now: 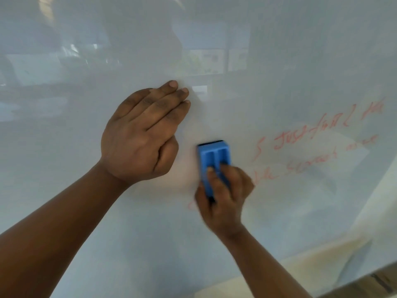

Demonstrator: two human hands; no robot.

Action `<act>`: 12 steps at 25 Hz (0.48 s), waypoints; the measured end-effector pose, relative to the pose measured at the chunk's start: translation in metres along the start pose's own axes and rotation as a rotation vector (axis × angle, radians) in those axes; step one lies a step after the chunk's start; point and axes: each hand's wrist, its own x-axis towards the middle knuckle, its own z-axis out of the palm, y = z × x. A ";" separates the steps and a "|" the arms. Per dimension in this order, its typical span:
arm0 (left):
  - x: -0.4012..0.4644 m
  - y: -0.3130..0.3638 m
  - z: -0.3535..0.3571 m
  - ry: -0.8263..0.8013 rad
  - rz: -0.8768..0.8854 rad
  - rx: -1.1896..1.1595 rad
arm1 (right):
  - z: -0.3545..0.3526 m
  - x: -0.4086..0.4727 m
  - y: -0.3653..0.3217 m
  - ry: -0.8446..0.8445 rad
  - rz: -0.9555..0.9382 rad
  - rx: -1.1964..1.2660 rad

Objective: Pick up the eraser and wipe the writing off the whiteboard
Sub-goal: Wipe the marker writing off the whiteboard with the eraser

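Note:
A glossy whiteboard (86,211) fills the view. Red handwriting (318,134) runs in slanted lines over its right part, and a faint red mark (191,205) shows left of my right wrist. My right hand (223,198) is shut on a blue eraser (213,160) with a dark felt edge, and presses it flat against the board just left of the writing; the hand looks blurred. My left hand (144,134) lies flat on the board to the left of the eraser, fingers together, holding nothing.
The board's lower right edge (365,278) runs diagonally, with a dark strip beyond it in the corner. Reflections of a room show on the board's upper half.

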 end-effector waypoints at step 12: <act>-0.040 0.026 0.007 -0.089 0.026 -0.054 | -0.006 -0.041 0.011 -0.074 -0.039 -0.077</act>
